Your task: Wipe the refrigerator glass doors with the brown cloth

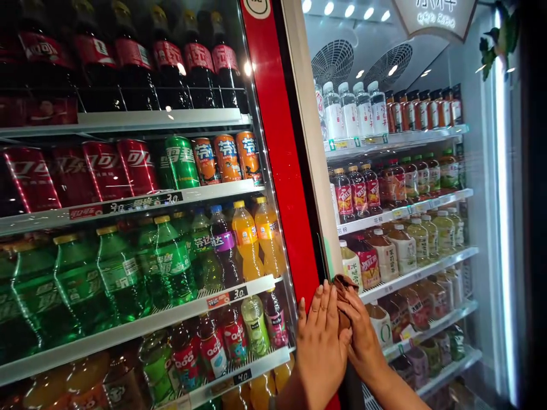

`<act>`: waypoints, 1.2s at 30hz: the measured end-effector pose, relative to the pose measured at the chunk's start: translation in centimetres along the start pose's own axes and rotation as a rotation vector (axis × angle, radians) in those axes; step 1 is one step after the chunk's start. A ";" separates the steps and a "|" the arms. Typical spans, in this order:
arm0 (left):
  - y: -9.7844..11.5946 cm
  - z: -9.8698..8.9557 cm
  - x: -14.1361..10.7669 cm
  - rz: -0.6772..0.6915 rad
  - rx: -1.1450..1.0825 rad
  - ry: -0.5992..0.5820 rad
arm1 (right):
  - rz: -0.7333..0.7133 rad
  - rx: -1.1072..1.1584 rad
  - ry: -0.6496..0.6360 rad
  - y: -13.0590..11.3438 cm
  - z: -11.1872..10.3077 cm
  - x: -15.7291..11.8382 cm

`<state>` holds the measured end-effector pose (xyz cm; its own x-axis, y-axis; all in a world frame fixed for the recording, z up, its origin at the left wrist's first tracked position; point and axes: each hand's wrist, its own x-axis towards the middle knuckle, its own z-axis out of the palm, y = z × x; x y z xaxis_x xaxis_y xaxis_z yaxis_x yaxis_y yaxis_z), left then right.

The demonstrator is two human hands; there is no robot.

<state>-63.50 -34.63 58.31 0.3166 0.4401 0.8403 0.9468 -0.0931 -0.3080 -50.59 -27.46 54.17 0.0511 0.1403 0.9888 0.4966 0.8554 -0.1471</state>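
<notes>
Against the red door frame (284, 142) of a drinks fridge, my left hand (321, 336) lies flat with its fingers stretched upward and nothing visible in it. Just to its right, my right hand (361, 333) presses a brown cloth (345, 283) against the edge where the red frame meets the beige one. The cloth bunches out above and between the two hands. Part of it is hidden by the fingers. Both hands touch or nearly touch near the thumbs.
Behind glass on the left stand shelves of cola bottles (123, 45), red cans (134, 165) and green bottles (117, 267). A second fridge on the right holds several lit shelves (405, 213) of bottles. A green plant (498, 42) hangs at the top right.
</notes>
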 end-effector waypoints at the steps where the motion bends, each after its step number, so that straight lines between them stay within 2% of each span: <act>1: -0.2 -0.1 0.2 -0.003 -0.006 0.009 | -0.011 0.003 0.001 0.0 0.1 0.4; 4: -1.3 -0.9 1.6 -0.024 -0.024 0.104 | -0.095 0.036 0.003 -0.2 0.8 3.0; 6: -2.7 -1.8 3.4 -0.046 -0.025 0.148 | -0.183 0.082 0.016 -0.8 1.3 6.2; 11: -7.2 -6.4 10.6 -0.039 -0.105 0.238 | -0.420 0.144 0.065 -4.0 2.4 18.3; 14: -10.2 -9.4 15.6 -0.061 -0.146 0.366 | -0.573 0.200 0.104 -5.8 3.4 26.0; 16: -12.3 -10.7 18.4 -0.087 -0.128 0.418 | -0.623 0.199 0.121 -6.8 4.3 29.9; 18: -14.5 -11.5 20.2 -0.109 -0.094 0.429 | -0.639 0.150 0.082 -7.5 5.3 32.4; 22: -17.2 -12.4 21.0 -0.039 -0.044 0.363 | -0.645 0.068 -0.005 -7.7 7.0 33.6; 24: -17.3 -13.1 21.0 0.085 -0.015 0.317 | -0.640 0.101 -0.010 -7.4 7.5 33.4; 27: -16.3 -14.3 21.7 0.259 0.014 0.228 | -0.623 0.182 -0.025 -7.0 7.7 33.1; 31: -15.5 -14.7 23.2 0.225 -0.030 0.173 | -0.544 0.283 -0.034 -6.3 6.9 32.3; 36: -16.5 -13.9 22.7 0.302 -0.026 0.137 | -0.634 0.234 -0.176 -3.3 4.7 30.0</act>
<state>-71.11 -35.52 88.70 0.5860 0.2647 0.7659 0.8098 -0.2243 -0.5421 -54.72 -23.73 84.20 -0.3378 -0.3600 0.8696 0.1837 0.8810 0.4361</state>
